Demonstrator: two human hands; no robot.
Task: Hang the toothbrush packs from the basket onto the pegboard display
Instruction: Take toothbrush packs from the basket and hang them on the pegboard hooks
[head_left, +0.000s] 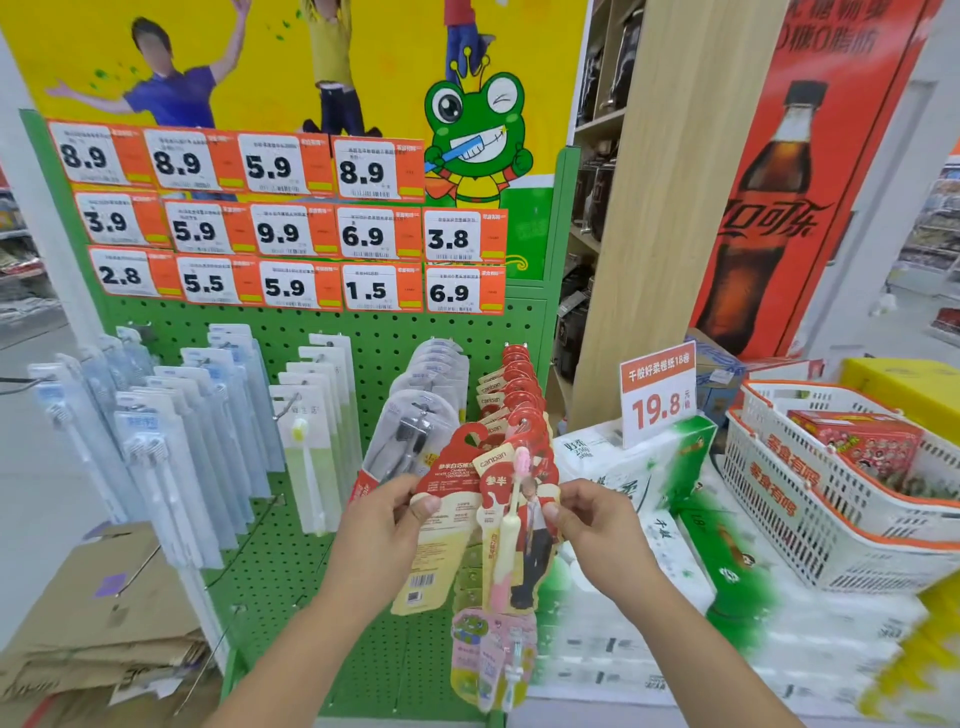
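The pegboard (395, 338) looks like matt green painted metal, evenly perforated. The red toothbrush packs (511, 499) are printed card under glossy clear plastic. The basket (810, 525) is white plastic lattice with an orange rim. Crumpled brown cardboard (98, 613) looks rough and dull. The pillar (670, 208) shows smooth pale wood grain.

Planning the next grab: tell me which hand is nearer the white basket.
Right. The right hand pinches the red toothbrush pack's right edge, on the side toward the white basket; the left hand holds packs farther left.
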